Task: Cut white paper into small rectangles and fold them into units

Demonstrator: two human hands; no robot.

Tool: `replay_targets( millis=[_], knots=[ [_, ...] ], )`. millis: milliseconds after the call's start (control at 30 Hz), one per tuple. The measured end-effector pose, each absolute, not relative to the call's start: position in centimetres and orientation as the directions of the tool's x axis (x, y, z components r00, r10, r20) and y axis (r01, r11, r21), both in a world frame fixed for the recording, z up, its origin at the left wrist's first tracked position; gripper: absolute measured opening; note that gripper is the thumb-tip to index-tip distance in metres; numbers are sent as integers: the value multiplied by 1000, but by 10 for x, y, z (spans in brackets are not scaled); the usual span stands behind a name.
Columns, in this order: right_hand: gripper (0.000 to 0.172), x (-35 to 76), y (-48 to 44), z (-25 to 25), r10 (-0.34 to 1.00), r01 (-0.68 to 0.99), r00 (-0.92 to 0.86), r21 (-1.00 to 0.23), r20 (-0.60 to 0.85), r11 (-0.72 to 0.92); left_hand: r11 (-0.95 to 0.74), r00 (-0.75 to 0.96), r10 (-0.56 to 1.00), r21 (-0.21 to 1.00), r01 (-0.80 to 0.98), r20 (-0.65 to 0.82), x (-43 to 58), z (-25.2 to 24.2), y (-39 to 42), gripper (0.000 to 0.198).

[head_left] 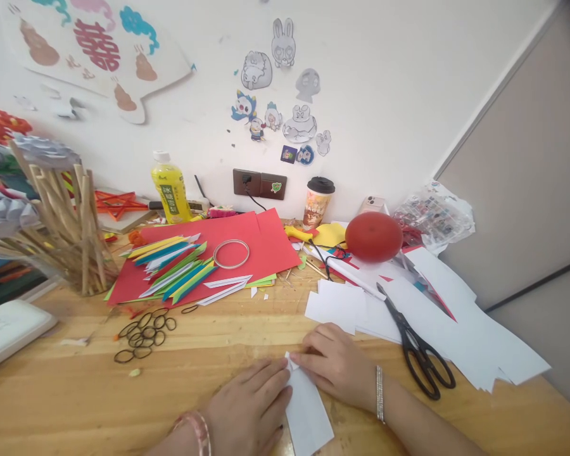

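A narrow white paper strip (pixel 308 415) lies on the wooden table at the near middle, its top end folded over in a small flap. My left hand (pixel 249 399) rests along the strip's left side, fingers close together and fingertips gripping its upper edge. From the right, my right hand (pixel 337 364) pinches the folded top end, thumb and index finger on the paper. The undersides of both hands are hidden. Just beyond lie cut white paper pieces (pixel 335 307). Black-handled scissors (pixel 415 354) lie to the right of my right hand.
Black rubber bands (pixel 145 334) lie at left. Folded coloured paper strips (pixel 180 266) and a ring (pixel 231 254) rest on red sheets (pixel 270 240). Along the back stand a yellow bottle (pixel 171 190) and a paper cup (pixel 317 206). A red balloon (pixel 374 236) sits right, wooden sticks (pixel 83 234) left.
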State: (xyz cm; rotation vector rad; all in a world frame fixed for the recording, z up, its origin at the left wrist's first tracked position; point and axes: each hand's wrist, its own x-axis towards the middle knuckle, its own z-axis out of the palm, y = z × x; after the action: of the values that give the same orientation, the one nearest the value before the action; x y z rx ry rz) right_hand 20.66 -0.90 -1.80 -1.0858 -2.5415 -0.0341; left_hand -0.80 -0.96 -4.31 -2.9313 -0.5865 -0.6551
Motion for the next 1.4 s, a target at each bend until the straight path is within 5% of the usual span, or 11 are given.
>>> replay_targets(
  millis=[133, 367, 533, 733, 833, 1033, 1400],
  knots=[
    [13, 203, -8, -23, 765, 721, -526, -281, 372, 633, -922, 822, 371, 67, 381, 433, -8, -40, -10, 25],
    [13, 186, -9, -30, 942, 768, -157, -562, 297, 306, -927, 846, 346, 11, 374, 405, -8, -42, -11, 26],
    [15, 186, -10, -34, 904, 804, -212, -461, 371, 377, -933, 834, 339, 45, 356, 436, -5, -34, -8, 21],
    [23, 194, -12, -31, 651, 715, -603, -49, 461, 698, -925, 818, 364, 70, 374, 445, -5, -37, -8, 23],
    [24, 196, -13, -29, 589, 671, -675, 36, 445, 741, -920, 807, 382, 105, 377, 451, -5, -38, -8, 23],
    [20, 198, -12, -31, 575, 641, -715, 43, 396, 767, -926, 827, 369, 90, 367, 424, -4, -39, -9, 24],
    [18, 201, -10, -30, 686, 682, -622, -170, 377, 712, -928, 823, 360, 73, 366, 439, -4, -39, -8, 23]
  ],
)
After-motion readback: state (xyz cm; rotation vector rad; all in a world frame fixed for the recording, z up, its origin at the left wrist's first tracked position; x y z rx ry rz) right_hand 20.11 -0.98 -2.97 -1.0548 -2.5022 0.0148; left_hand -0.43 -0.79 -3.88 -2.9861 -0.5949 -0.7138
